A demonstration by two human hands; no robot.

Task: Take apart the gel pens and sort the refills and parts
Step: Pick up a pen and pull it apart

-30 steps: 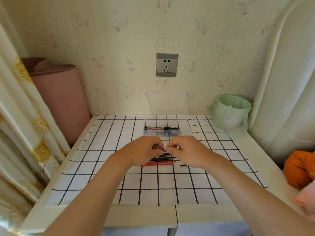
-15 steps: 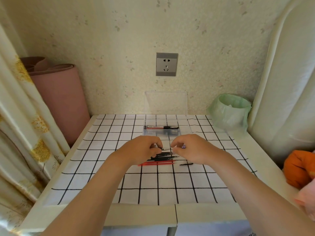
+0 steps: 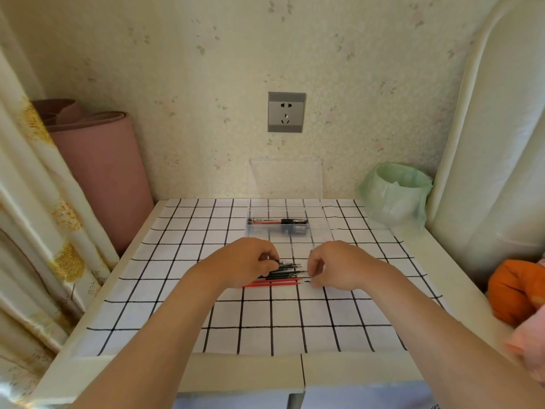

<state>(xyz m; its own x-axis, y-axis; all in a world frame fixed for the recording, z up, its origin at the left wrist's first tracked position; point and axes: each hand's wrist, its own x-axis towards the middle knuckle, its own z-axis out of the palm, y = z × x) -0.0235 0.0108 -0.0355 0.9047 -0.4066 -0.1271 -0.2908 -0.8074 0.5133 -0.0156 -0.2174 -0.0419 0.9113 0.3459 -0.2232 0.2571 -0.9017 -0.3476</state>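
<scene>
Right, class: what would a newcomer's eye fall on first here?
The left hand grips a pen over a row of black and red refills on the checked cloth, the right hand close beside. Behind them sits a clear box with pens, under a grey wall socket.

Black refills (image 3: 287,272) beside red refills (image 3: 274,283), lying parallel, gel pens (image 3: 278,222) in clear box (image 3: 259,231)

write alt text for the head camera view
The left hand grips a pen beside a row of black and red refills on a grid tablecloth, while the right hand curls near their tips. Behind sits a clear box holding pens.
</scene>
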